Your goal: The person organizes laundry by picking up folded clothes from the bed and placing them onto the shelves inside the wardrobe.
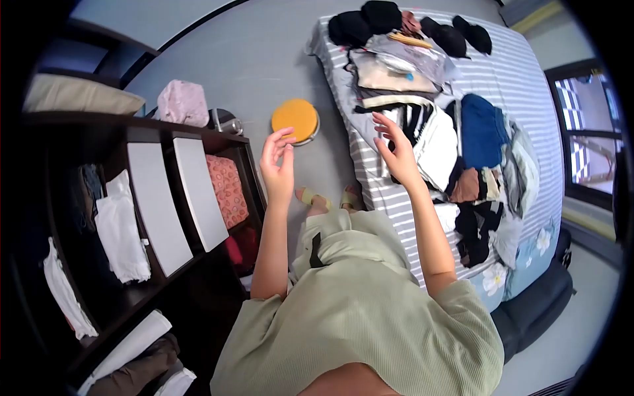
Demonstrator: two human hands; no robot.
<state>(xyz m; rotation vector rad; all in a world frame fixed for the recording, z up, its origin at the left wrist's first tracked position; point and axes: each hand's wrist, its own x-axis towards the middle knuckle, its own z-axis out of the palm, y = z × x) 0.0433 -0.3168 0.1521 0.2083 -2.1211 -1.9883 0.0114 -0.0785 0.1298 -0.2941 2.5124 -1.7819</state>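
Note:
My left hand is raised in the air over the floor, fingers loosely curved and apart, holding nothing. It appears just in front of a round stool with a yellow top. My right hand is also raised and empty, its fingers spread, near the bed's edge. Closest to it on the bed are white clothes with black-and-white striped pieces beside them. Behind those lies a stack of folded garments, some in clear plastic bags. Blue folded clothing rests farther right.
A dark open wardrobe on the left holds white trousers, a patterned orange-pink bundle and pale panels. A pink bag sits on its top. The striped bed carries black bras and several clothing heaps. A black chair stands at right.

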